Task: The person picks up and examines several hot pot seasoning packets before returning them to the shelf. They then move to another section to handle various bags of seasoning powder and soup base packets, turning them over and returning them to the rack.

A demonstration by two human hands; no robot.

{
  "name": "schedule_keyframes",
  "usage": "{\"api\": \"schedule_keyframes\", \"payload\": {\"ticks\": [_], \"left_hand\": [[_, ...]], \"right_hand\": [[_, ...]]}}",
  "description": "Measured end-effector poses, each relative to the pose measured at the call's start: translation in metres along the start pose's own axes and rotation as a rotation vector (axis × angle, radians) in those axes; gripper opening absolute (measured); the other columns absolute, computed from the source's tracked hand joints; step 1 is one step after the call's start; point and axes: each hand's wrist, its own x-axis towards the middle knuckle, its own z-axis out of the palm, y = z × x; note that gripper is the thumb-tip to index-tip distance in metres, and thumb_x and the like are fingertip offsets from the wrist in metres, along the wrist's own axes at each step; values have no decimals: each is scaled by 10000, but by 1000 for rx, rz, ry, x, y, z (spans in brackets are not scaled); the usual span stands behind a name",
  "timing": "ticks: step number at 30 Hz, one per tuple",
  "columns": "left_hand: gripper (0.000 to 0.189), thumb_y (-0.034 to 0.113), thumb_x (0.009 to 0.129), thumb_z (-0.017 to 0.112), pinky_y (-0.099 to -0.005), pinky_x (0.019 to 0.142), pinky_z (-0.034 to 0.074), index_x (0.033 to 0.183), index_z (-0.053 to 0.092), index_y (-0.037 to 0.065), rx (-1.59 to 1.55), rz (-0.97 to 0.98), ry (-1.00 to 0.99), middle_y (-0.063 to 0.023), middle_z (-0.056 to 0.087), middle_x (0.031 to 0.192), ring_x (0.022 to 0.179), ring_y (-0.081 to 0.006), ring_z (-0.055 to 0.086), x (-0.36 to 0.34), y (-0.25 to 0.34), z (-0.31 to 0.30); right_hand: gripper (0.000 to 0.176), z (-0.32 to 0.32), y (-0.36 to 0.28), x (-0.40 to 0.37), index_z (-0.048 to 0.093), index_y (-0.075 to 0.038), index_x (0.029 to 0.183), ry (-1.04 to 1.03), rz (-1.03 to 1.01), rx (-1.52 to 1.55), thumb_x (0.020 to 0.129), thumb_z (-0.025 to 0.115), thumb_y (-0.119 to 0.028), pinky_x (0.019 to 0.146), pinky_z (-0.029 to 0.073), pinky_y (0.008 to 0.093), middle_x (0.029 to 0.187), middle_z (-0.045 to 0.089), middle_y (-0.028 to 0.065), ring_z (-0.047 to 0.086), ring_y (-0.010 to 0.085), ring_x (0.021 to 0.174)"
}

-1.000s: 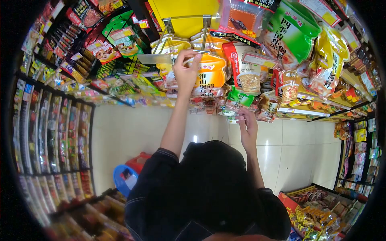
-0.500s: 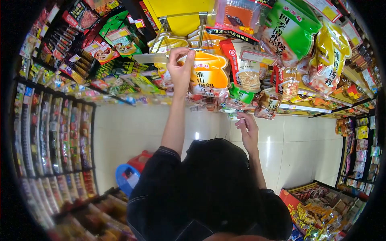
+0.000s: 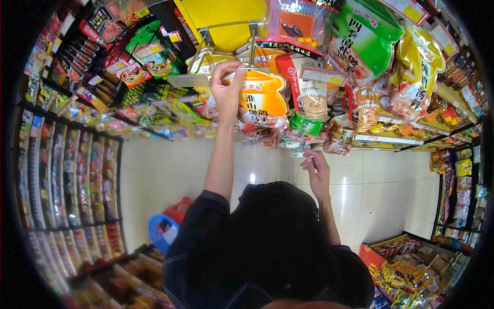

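My left hand (image 3: 226, 92) is raised at a metal hook, its thumb and fingers pinched on the top left edge of an orange and white packet (image 3: 262, 100) with dark lettering. The packet hangs upright by the hook's end. Lower and to the right, my right hand (image 3: 316, 167) holds nothing, its fingers loosely apart and slightly curled, just below a brown packet (image 3: 340, 135) and a small green packet (image 3: 304, 126). A red and white packet (image 3: 309, 92) hangs right beside the orange one.
A large green packet (image 3: 365, 41) and a yellow packet (image 3: 416, 72) hang at the upper right. Stocked shelves (image 3: 77, 175) stand at the left. On the floor are a blue basin (image 3: 163, 233) and a red basket (image 3: 180, 208). A display bin (image 3: 406, 268) stands lower right.
The hanging packets and my left hand appear slightly further left in view. My left hand keeps its pinch on the orange packet; my right hand has barely moved.
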Motion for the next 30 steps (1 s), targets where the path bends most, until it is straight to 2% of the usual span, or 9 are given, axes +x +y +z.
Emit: {"api": "schedule_keyframes", "payload": {"ticks": [2,8,17,18,22,25,26,29,30], "left_hand": [[178,33,896,753,-272,916,497,1060,685,25,2,1,25,-24,696,991,935,-104,640,0,4,2],[181,29,889,745,-274,906,488,1060,688,40,13,-59,11,-11,700,970,918,-96,635,-1,9,2],[141,39,909,727,-275,897,486,1047,699,35,136,-11,-15,-8,707,964,899,-91,623,2,15,9],[161,31,915,725,-273,850,503,1072,693,47,163,15,-38,-19,683,1040,952,-113,614,4,4,6],[154,112,931,752,-334,750,491,1044,685,32,202,-73,26,-33,673,896,796,-164,596,16,-7,16],[161,127,940,743,-343,776,476,1042,675,23,531,230,53,-59,667,901,828,-182,587,27,-17,25],[182,142,950,716,-413,864,437,1075,659,24,614,260,53,-95,667,948,920,-252,592,26,-18,31],[199,142,956,679,-478,929,370,1117,644,29,868,340,167,-118,656,1031,1024,-321,567,25,-30,47],[231,137,957,662,-507,934,340,1163,624,41,970,347,158,-144,632,1109,1074,-354,550,24,-32,49]], "right_hand": [[215,0,1,-1,637,-29,1236,0,3,7,1050,561,-105,762,550,298,1100,634,99,692,189,847],[220,-3,6,-4,636,-25,1244,-12,9,27,1040,570,-76,765,548,294,1101,634,92,679,171,857],[216,-9,15,-7,641,-33,1236,-10,8,30,1035,569,-66,779,539,297,1105,635,88,674,171,867],[214,-10,16,-8,641,-32,1234,-5,11,16,1036,568,-67,782,537,299,1102,636,90,676,175,866],[212,-15,13,-10,647,-17,1231,15,-3,-12,1052,536,-48,742,537,278,1076,607,79,658,145,854],[206,-18,6,-9,653,-12,1217,29,-8,-15,1045,544,-46,753,538,280,1068,619,85,667,151,862],[203,-18,4,-9,656,-9,1209,38,-18,-17,1041,549,-44,754,538,282,1063,625,88,667,152,860],[183,-23,-11,-6,670,-21,1174,66,-67,-76,1014,580,-33,799,541,319,1071,663,109,672,194,909],[177,-29,-20,-4,676,-28,1159,76,-87,-106,1002,594,-29,821,543,336,1078,679,118,673,214,935]]}}
